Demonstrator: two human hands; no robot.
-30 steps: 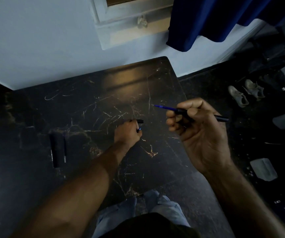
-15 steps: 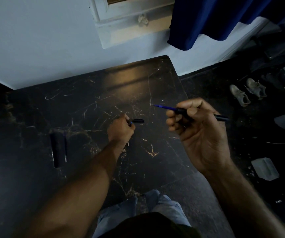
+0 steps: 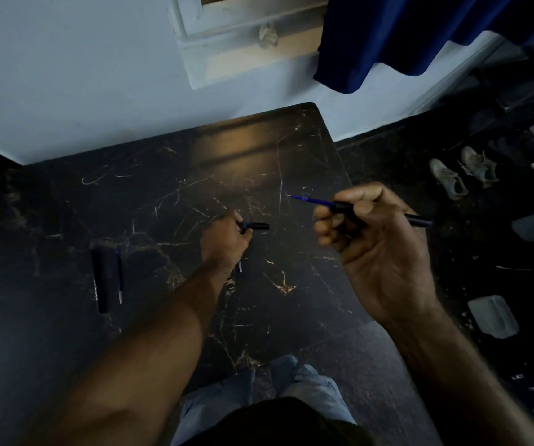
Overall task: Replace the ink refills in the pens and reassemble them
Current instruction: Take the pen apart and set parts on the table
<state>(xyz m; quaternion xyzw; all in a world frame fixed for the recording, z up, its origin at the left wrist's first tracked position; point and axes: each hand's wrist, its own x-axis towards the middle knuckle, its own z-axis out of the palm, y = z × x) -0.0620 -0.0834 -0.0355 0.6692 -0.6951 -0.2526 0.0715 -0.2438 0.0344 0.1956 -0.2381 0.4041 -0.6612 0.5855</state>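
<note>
Up at your right hand, fingers curl round the pen barrel, blue refill poking out, seemingly ready for capping; your left hand pinches the black tip piece over the bench.

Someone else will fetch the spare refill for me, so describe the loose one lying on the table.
On the dark marble table, look at its left part, where a thick black pen barrel with pale lettering lies. The refill lies alongside it on its right: a thin stick, far slimmer than the barrel, with a pale near end.
</note>
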